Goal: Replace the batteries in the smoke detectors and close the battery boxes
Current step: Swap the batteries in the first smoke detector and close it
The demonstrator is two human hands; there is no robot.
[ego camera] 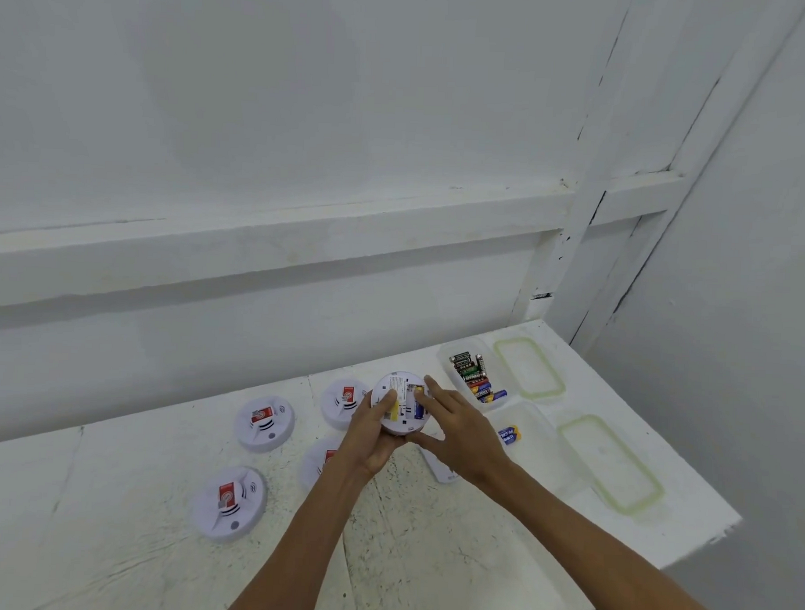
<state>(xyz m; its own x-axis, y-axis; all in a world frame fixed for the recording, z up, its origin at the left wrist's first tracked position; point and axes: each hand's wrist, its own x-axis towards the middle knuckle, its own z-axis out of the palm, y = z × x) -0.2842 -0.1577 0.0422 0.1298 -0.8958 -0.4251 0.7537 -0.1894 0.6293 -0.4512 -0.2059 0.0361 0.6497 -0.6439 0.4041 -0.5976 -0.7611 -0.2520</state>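
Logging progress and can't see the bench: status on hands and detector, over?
Left grip holds smoke detector, back up, compartment open. Right grip fingers on blue battery inside. Nothing in the way.

The round white plastic smoke detector (pixel 399 409) is held back-up between the fingers (pixel 436 388), its bay open, a blue-and-yellow battery (pixel 418 403) beneath them. Four red-labelled white detectors (pixel 264 423) lie left of the fingers, and two lidless clear plastic battery boxes (pixel 449 352) lie to their right.
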